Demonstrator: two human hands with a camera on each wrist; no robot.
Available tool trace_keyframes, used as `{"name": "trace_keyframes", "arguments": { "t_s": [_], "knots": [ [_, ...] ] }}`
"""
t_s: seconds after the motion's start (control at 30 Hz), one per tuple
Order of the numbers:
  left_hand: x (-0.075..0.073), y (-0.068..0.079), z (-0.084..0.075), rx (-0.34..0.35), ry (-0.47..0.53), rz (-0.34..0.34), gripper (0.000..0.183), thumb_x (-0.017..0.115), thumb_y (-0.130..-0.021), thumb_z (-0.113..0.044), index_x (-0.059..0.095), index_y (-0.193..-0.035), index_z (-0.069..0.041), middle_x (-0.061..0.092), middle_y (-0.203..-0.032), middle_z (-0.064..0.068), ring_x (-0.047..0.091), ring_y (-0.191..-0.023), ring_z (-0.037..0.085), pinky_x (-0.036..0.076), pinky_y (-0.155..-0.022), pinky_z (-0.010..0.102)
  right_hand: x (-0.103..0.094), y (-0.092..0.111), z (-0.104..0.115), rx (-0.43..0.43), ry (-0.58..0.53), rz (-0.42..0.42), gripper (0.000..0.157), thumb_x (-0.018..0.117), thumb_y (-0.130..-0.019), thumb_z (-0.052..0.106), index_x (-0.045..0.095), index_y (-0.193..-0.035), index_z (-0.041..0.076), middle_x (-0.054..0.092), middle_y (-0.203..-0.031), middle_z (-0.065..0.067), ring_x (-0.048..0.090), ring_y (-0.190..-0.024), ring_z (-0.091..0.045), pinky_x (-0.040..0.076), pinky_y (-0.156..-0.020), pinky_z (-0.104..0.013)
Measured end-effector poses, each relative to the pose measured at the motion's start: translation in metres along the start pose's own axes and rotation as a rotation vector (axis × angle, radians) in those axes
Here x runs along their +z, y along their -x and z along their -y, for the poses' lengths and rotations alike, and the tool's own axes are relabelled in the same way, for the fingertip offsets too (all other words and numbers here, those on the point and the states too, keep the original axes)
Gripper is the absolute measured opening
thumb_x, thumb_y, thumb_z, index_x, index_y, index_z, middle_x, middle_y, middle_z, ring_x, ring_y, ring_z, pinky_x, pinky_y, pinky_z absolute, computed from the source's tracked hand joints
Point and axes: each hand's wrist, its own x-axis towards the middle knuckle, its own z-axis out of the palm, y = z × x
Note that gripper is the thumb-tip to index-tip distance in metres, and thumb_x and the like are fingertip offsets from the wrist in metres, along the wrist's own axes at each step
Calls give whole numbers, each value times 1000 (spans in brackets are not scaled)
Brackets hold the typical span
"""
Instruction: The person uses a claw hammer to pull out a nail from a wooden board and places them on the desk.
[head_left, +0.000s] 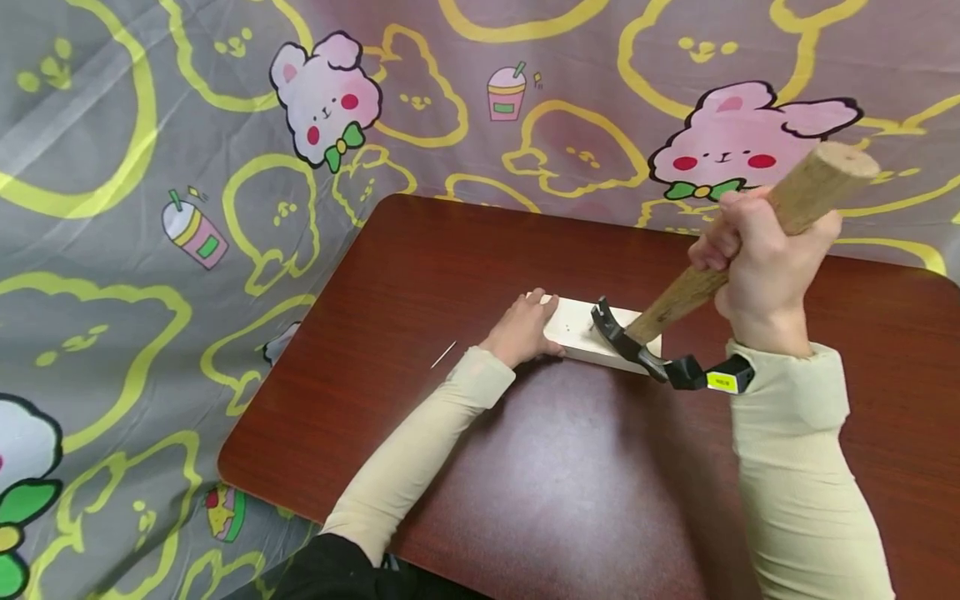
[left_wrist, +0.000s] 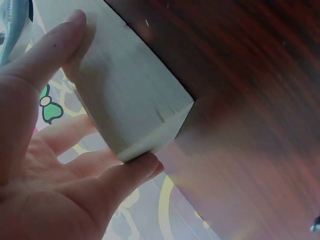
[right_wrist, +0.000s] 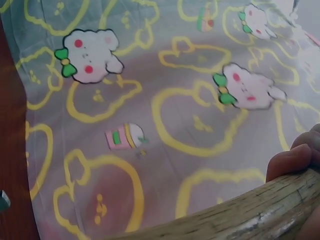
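Note:
My right hand [head_left: 772, 258] grips the thick wooden handle of a claw hammer [head_left: 678, 296], its butt end raised toward the upper right. The hammer's black head [head_left: 617, 333] is down at the top of a pale wooden block [head_left: 573, 321], covering part of it. Small dark marks show on the block beside the claw. My left hand [head_left: 521, 329] holds the block's left end, thumb on one side and fingers round the other. In the left wrist view the block [left_wrist: 135, 90] sits between thumb and fingers. The right wrist view shows the hammer handle [right_wrist: 240, 217] with fingertips [right_wrist: 290, 162] over it.
A thin nail-like metal piece [head_left: 443, 354] lies on the dark red-brown table [head_left: 360, 400], left of the block. A patterned cloth [head_left: 420, 92] with rabbits and yellow outlines hangs behind and along the left side of the table.

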Motion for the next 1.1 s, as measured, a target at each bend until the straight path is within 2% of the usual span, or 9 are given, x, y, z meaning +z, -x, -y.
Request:
{"name": "trace_keyframes", "arguments": {
  "t_s": [0.1,0.23,0.5,0.63,0.73,0.87,0.97,1.1],
  "knots": [
    [-2,0,1,4,-12,4,88,82,-71,-46,47,-142,-5,50,-137,17,54,-120,37,45,-104,40,-15,-2,8,12,-61,-30,31,51,-78,-7,31,-55,0,23,-41,-6,19,-34,-16,16,-35,-30],
    [-5,1,2,0,-31,5,88,82,-71,-46,48,-141,-6,52,-135,16,56,-117,37,46,-102,40,-28,-4,14,39,-136,-28,37,48,-81,-7,24,-56,5,19,-43,-3,19,-34,-14,11,-37,-28],
    [-3,0,0,4,-23,3,88,82,-72,-46,47,-142,-6,51,-135,16,56,-118,38,47,-101,42,-28,-3,12,24,-132,-26,37,56,-77,-6,26,-56,2,19,-43,-4,17,-35,-15,11,-37,-30],
    [-4,-1,0,15,-16,17,89,81,-72,-47,46,-143,-6,49,-138,17,54,-121,40,46,-103,43,-29,-1,15,7,-123,-27,37,53,-78,-6,25,-55,3,19,-43,-4,18,-34,-14,12,-37,-29],
    [-7,-2,1,-1,20,70,91,79,-74,-49,42,-146,-7,43,-146,19,46,-130,43,41,-109,45,-31,0,16,18,-125,-30,36,51,-78,-7,25,-56,4,19,-43,-4,19,-34,-14,12,-37,-29],
    [-14,-3,0,-48,96,137,86,76,-78,-49,42,-146,-10,34,-154,19,27,-143,43,28,-116,50,-32,2,16,24,-127,-33,37,53,-78,-7,25,-56,3,19,-43,-4,18,-35,-15,12,-38,-30],
    [-18,-2,-3,-19,144,118,73,73,-82,-44,49,-141,-8,40,-151,17,25,-146,38,24,-118,49,-32,3,17,14,-131,-38,37,55,-78,-6,26,-55,1,20,-43,-5,18,-35,-15,11,-38,-31],
    [-18,2,-10,65,216,35,56,71,-87,-33,55,-135,-7,54,-140,11,42,-138,27,29,-117,40,-32,6,17,-4,-119,-34,36,55,-78,-6,28,-56,0,21,-43,-6,19,-35,-16,12,-37,-31]
  ]
}}
